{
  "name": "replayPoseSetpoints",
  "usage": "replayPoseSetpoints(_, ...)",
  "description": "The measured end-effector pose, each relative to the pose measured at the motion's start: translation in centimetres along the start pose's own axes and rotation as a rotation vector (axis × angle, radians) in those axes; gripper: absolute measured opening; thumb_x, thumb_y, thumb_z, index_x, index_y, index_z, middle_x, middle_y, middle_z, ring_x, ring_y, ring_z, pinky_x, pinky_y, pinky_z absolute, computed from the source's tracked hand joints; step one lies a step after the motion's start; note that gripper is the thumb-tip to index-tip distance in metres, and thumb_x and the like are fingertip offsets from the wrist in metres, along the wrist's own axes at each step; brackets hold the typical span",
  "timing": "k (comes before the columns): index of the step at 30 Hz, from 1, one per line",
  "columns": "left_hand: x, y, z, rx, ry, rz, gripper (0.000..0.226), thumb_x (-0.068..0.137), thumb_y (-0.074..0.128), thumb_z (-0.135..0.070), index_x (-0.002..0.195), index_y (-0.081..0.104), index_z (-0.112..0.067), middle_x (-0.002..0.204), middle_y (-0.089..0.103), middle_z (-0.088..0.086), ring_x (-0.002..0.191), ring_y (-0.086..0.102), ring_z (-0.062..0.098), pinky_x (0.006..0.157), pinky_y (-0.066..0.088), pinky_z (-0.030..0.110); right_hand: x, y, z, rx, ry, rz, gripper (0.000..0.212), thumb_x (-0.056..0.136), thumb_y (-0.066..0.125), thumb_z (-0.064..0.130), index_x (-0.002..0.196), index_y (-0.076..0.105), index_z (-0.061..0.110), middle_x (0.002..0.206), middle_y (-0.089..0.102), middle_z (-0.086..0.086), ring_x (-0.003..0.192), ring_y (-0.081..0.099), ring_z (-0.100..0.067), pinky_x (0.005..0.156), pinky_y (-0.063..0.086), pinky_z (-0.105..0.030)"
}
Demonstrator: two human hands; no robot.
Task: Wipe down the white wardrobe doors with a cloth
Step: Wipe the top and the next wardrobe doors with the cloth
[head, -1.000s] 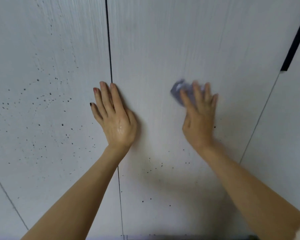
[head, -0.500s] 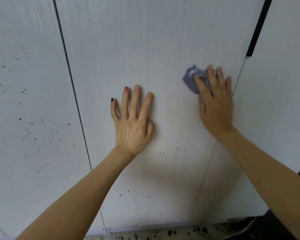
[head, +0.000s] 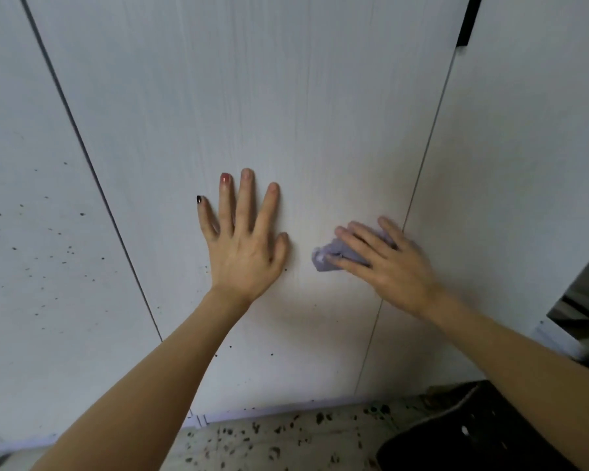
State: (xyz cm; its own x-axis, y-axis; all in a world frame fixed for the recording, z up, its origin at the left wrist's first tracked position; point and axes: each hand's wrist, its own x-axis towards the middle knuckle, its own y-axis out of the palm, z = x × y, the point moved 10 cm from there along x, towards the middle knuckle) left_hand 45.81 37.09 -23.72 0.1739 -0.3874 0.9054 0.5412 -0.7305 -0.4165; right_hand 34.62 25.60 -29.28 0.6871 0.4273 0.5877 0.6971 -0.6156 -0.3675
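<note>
Speckled terrazzo floor [head: 286, 436] nearest. Left hand [head: 244, 246] flat, fingers spread, on the matte, faintly grained middle wardrobe door [head: 252, 96]. Right hand [head: 393, 266], straight-fingered, presses crumpled lilac cloth [head: 334, 254] beside the door's right seam [head: 425, 158]; broad panel above.

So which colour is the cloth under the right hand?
Pale purple; the cloth shows clearly in the head view.

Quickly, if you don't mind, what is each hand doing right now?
Left hand: open, fingers straight, flat against the middle wardrobe door.
Right hand: open, straight fingers pressing the purple cloth against that door.
</note>
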Motion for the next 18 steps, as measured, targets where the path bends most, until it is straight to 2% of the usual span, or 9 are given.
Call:
replayPoseSetpoints(2,-0.1,0.2,-0.1,-0.009,-0.01,-0.007,0.065,0.084,0.052,-0.036,0.142,0.033,-0.014,0.149,0.025,0.02,0.138,0.015,0.04,0.108,0.009,0.059,1.2,-2.1,-4.8,0.06,0.195,-0.108,0.055,0.085,0.046,-0.002,0.132,0.045,0.026,0.133,0.049,-0.01,0.115,0.045,-0.032,0.09,0.038,-0.048)
replayPoseSetpoints(4,-0.1,0.2,-0.1,-0.006,-0.007,-0.022,0.065,0.084,0.054,-0.035,0.143,0.032,-0.014,0.149,0.026,0.02,0.138,0.016,0.04,0.108,0.011,0.06,1.7,-2.8,-7.8,0.136,0.386,-0.139,0.059,0.085,0.055,-0.001,0.135,0.042,0.027,0.123,0.041,-0.008,0.102,0.048,-0.033,0.077,0.045,-0.044)
replayPoseSetpoints(8,-0.6,0.2,-0.2,-0.016,0.0,-0.032,0.062,0.085,0.053,-0.031,0.141,0.035,-0.014,0.148,0.029,0.021,0.137,0.018,0.039,0.107,0.014,0.061,0.2,-1.9,-7.4,0.205,0.633,-0.141,0.053,0.087,0.058,0.007,0.134,0.04,0.023,0.122,0.036,-0.01,0.095,0.038,-0.031,0.066,0.048,-0.038)
replayPoseSetpoints(10,-1.3,0.5,-0.3,-0.006,0.008,-0.023,0.059,0.086,0.05,-0.031,0.141,0.036,-0.015,0.148,0.03,0.02,0.137,0.019,0.039,0.107,0.015,0.061,-1.2,-0.4,-4.0,0.224,0.611,-0.084,0.054,0.085,0.056,0.009,0.133,0.04,0.025,0.119,0.038,-0.011,0.092,0.039,-0.031,0.06,0.049,-0.036)
replayPoseSetpoints(12,-2.2,0.9,-0.4,-0.002,0.021,0.005,0.058,0.087,0.049,-0.031,0.141,0.036,-0.016,0.148,0.029,0.02,0.138,0.018,0.038,0.107,0.015,0.061,-3.1,1.7,1.8,0.255,0.437,0.028,0.063,0.074,0.061,0.002,0.13,0.045,0.027,0.115,0.042,-0.009,0.089,0.041,-0.03,0.054,0.049,-0.033)
replayPoseSetpoints(14,-3.3,1.1,-0.3,0.003,0.038,0.031,0.057,0.087,0.049,-0.029,0.14,0.037,-0.015,0.148,0.029,0.02,0.138,0.018,0.038,0.107,0.015,0.06,-5.7,3.9,7.7,0.318,0.248,0.167,0.064,0.066,0.066,-0.001,0.123,0.057,0.027,0.114,0.043,-0.007,0.091,0.042,-0.027,0.058,0.051,-0.035)
replayPoseSetpoints(16,-4.5,1.1,0.4,0.013,0.042,0.062,0.057,0.086,0.049,-0.025,0.14,0.038,-0.014,0.148,0.028,0.021,0.139,0.017,0.038,0.108,0.015,0.059,-7.3,5.2,10.2,0.367,0.204,0.245,0.064,0.062,0.075,0.001,0.118,0.06,0.027,0.114,0.043,-0.006,0.092,0.043,-0.026,0.062,0.054,-0.037)
replayPoseSetpoints(18,-5.7,1.0,1.7,0.022,0.03,0.091,0.057,0.085,0.048,-0.024,0.14,0.038,-0.013,0.149,0.024,0.02,0.139,0.016,0.038,0.108,0.015,0.058,-6.2,4.9,9.6,0.382,0.228,0.204,0.068,0.063,0.074,0.001,0.122,0.054,0.028,0.113,0.044,-0.006,0.09,0.043,-0.024,0.059,0.053,-0.033)
